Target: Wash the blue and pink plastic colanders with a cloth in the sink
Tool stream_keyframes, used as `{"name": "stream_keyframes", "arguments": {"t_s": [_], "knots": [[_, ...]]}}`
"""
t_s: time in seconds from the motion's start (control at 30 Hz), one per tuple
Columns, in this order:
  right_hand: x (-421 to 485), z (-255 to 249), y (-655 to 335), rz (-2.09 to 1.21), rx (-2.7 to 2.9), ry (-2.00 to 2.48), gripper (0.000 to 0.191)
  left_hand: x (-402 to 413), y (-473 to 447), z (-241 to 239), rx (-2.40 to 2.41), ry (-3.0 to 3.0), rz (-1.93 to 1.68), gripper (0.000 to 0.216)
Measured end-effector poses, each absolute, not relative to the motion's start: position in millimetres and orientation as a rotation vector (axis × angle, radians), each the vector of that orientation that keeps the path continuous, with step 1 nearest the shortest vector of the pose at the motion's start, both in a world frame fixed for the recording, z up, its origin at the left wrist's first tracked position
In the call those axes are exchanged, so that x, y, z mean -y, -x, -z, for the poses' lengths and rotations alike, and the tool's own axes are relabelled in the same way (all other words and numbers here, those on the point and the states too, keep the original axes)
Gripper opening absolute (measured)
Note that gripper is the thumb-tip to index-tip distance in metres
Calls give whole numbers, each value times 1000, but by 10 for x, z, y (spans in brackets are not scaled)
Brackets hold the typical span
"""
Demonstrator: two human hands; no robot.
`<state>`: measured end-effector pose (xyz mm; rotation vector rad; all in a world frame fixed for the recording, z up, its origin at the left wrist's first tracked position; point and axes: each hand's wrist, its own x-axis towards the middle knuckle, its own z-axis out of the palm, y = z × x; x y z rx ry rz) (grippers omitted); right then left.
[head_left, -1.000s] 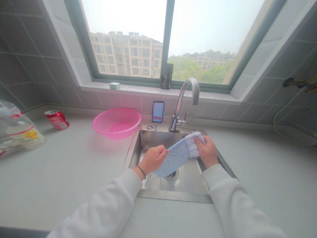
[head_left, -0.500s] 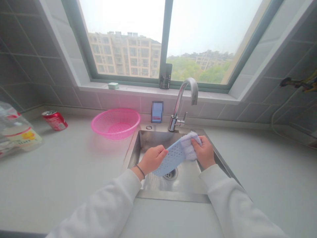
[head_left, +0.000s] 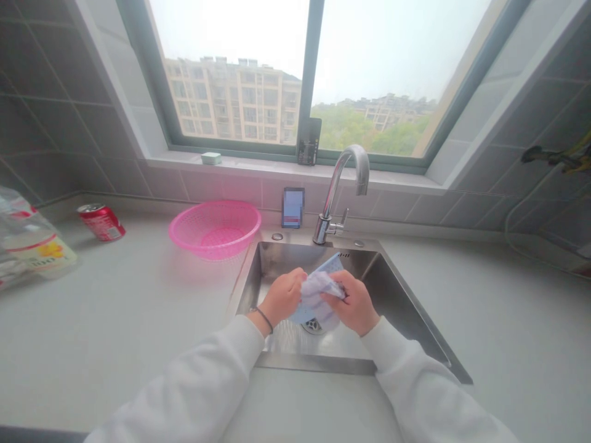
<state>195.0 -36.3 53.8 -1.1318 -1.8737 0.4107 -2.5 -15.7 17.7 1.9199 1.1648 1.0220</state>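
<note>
Over the sink (head_left: 401, 307), my left hand (head_left: 282, 298) is closed on the near-left edge of a light-blue plastic piece with holes (head_left: 330, 264). It is held tilted, its far corner pointing up and away. My right hand (head_left: 356, 303) grips a bunched white-lavender cloth (head_left: 318, 288), which lies against the face of the blue piece and covers much of it. My left fingertips are close to the cloth; whether they touch it I cannot tell. Below the hands, the drain (head_left: 313, 326) shows in part.
Behind the sink stands a chrome tap (head_left: 325, 215). A screened device (head_left: 293, 208) leans on the wall beside a pink basket (head_left: 215, 231). On the left are a red can (head_left: 101, 223) and a plastic-wrapped pack (head_left: 39, 246). The sill holds a green block (head_left: 211, 159) and a dark panel (head_left: 309, 143).
My right hand has moved left and slightly down with the cloth, from the blue piece's far-right end to its middle. My left hand has barely shifted.
</note>
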Motion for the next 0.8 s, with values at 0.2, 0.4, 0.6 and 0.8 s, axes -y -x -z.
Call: {"name": "stream_keyframes", "arguments": {"t_s": [0.2,0.4,0.6,0.8], "knots": [[132,-546,-2250,-321,1560,1325,32,185,96,-272,-1197,-1949,-968,48],[30,-513,-2428,-161,1359,1481,37,208,77,-278,-1193,-1998,-969,49],[307,-537,-2011,-392,1724,1213,31,161,116,-207,-1205,-1935,-1029,53],[78,-532,-2362,-290,1484,1347,39,208,122,-253,-1112,-1858,-1055,58]]}}
